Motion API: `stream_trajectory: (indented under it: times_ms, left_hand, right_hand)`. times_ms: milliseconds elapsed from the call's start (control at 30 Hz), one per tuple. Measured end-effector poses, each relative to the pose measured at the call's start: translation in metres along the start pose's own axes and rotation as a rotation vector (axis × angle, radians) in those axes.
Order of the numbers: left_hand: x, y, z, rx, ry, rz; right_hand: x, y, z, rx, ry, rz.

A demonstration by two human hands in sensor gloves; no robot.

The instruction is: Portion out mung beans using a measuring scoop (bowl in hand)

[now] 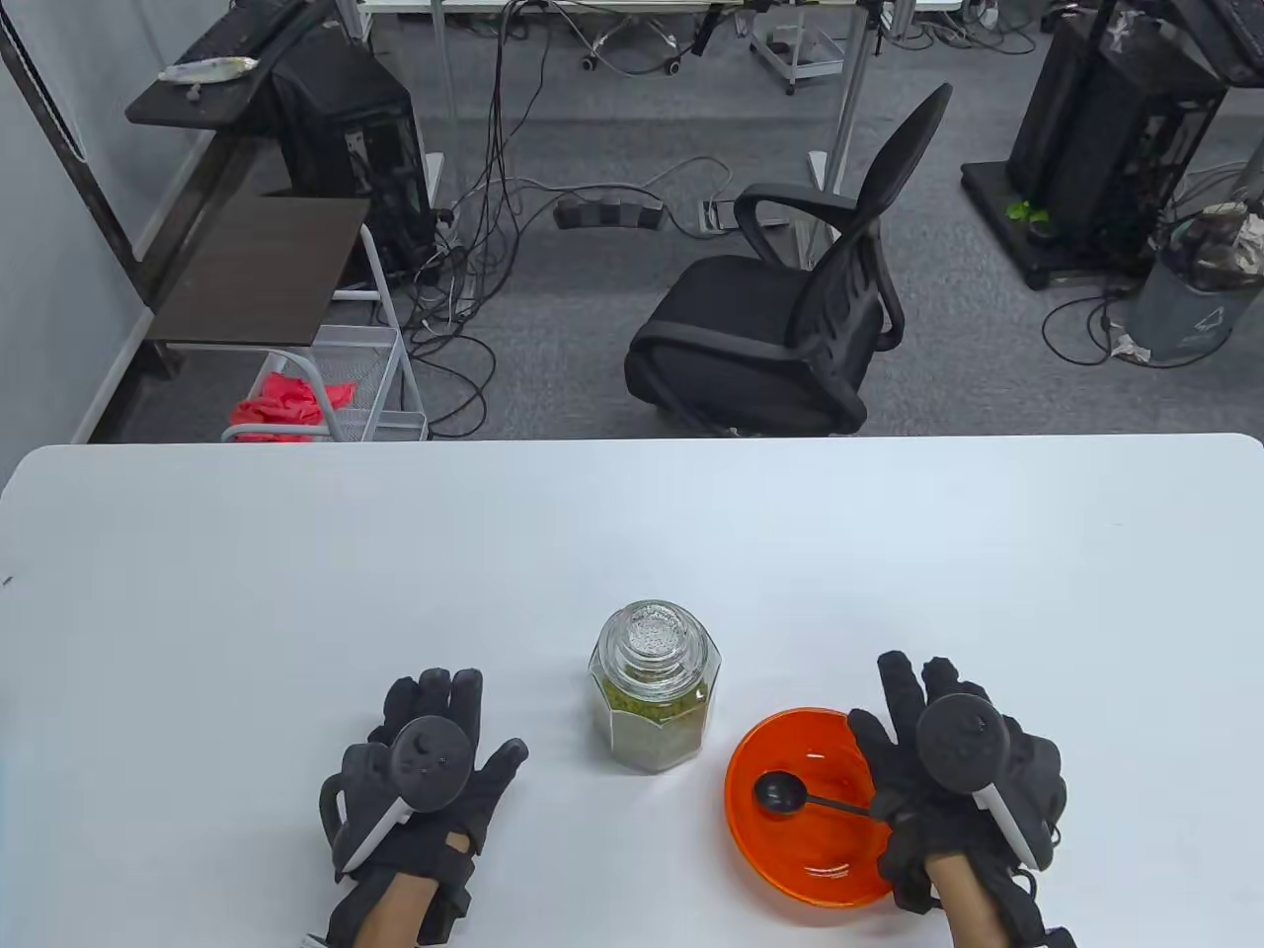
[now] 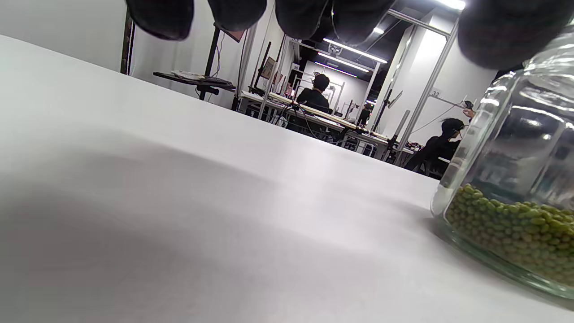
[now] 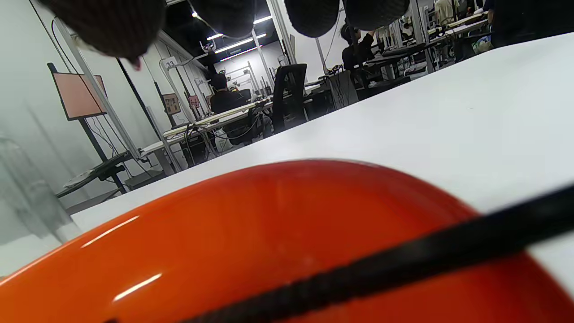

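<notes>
Task barely begun. Jar (image 1: 654, 688) of mung beans (image 2: 511, 224) near table (image 1: 296, 592) front edge, lid on. Orange bowl (image 1: 780, 849) beside it, no beans inside, scoop (image 1: 780, 793) lying in it. Left hand (image 1: 420, 780) flat, fingers spread, holding nothing. Right hand (image 1: 948, 770) over bowl's right rim, fingers straight; whether it touches scoop handle, cannot tell.

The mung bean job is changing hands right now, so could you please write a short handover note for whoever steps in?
Left hand: open, flat on the table, left of the jar, holding nothing.
Right hand: open, over the bowl's right rim, above the scoop handle; no grip visible.
Jar: upright mid-table, lid on, part full of beans.
Bowl: on the table, no beans in it, scoop lying inside.
Done: nothing portioned.
Left: open the jar, lift the bowl, scoop beans into it.
</notes>
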State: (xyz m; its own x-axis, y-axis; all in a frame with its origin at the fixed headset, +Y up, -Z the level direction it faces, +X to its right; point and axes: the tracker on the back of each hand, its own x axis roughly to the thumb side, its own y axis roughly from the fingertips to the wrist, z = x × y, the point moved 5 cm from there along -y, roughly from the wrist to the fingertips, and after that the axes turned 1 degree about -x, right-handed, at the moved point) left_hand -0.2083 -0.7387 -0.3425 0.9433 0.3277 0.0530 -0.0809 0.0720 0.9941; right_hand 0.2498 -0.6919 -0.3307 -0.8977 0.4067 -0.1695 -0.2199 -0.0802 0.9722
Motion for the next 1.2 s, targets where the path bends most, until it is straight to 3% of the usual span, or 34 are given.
stream_trajectory:
  times_ms: [500,1200]
  left_hand:
    - [0.026,-0.001,-0.01,0.006,-0.019,0.058]
    - [0.096,-0.024,-0.039,0.001,-0.034,0.197]
  right_hand:
    - [-0.002,0.003,0.003,-0.017,-0.067,0.001]
    - [-0.007,0.009,0.007,-0.025,-0.087,0.015]
